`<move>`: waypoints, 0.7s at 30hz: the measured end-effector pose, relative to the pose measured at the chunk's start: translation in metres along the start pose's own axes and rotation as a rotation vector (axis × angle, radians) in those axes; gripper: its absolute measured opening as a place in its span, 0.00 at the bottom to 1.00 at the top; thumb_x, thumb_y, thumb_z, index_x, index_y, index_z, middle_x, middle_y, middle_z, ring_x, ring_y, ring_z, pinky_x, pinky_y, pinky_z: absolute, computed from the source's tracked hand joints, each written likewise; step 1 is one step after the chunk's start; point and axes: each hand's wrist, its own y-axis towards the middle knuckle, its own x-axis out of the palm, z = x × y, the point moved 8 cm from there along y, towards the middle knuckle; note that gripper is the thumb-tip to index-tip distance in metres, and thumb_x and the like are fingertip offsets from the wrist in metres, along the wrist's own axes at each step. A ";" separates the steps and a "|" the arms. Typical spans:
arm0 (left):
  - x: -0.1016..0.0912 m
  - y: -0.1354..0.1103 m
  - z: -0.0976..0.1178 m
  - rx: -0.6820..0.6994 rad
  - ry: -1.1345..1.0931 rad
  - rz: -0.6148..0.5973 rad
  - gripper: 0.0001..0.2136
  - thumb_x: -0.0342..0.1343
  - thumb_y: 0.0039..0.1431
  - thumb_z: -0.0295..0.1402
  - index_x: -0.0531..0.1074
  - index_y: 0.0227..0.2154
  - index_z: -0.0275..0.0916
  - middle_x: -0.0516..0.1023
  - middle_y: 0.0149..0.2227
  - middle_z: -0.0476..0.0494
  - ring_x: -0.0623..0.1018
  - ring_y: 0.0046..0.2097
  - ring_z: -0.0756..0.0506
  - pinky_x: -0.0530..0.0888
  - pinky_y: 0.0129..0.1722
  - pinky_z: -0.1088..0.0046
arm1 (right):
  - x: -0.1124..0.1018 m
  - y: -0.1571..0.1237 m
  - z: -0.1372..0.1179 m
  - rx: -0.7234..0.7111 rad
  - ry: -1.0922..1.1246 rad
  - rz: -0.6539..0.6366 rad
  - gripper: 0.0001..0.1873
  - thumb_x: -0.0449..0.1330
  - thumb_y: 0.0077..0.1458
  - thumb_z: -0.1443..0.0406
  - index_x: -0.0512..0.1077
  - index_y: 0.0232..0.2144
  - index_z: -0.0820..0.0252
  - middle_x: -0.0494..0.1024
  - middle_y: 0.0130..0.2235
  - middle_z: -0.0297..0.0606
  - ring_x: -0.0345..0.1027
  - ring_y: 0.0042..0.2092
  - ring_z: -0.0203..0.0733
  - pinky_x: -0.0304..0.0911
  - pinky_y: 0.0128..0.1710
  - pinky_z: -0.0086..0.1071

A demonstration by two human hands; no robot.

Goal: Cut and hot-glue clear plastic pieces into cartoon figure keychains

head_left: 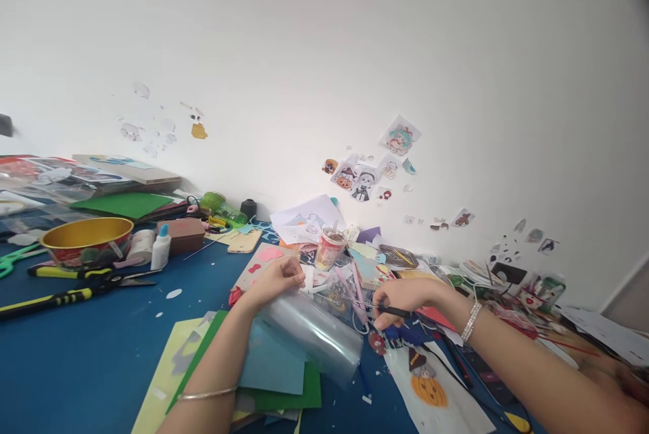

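The two hands are apart over the near middle of the blue tabletop [101,359]. The left hand [276,282] is at the far left end of a clear plastic roll [317,334], its fingers curled in and its thumb close to them; whether they grip the film cannot be told. The right hand [400,297] is closed around a dark-handled tool [395,311], whose slim metal part points left, toward the space above the roll. The roll lies slantwise, its near end to the right, over a blue sheet [278,359], with a green sheet [309,390] under that and a pale yellow sheet [155,383] showing further left. Near the right forearm lies a pumpkin drawing [428,390] on white paper. Beyond the hands, in the middle, a patterned cup [330,250] stands upright among loose papers. On the left are a bowl [86,234] with a gold inside, a white glue bottle [161,251] standing just beside a brown box [183,236], and a yellow-and-black tool [55,302] nearer the front. On the far wall [304,49], paper cut-outs [364,182] are stuck in clusters.
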 end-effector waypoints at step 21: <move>0.000 -0.001 0.000 -0.020 -0.001 0.014 0.14 0.56 0.47 0.44 0.63 0.22 0.39 0.75 0.24 0.51 0.74 0.29 0.48 0.67 0.31 0.73 | -0.004 0.024 -0.007 -0.122 0.001 0.312 0.22 0.64 0.39 0.49 0.60 0.16 0.58 0.53 0.18 0.25 0.44 0.21 0.29 0.40 0.19 0.29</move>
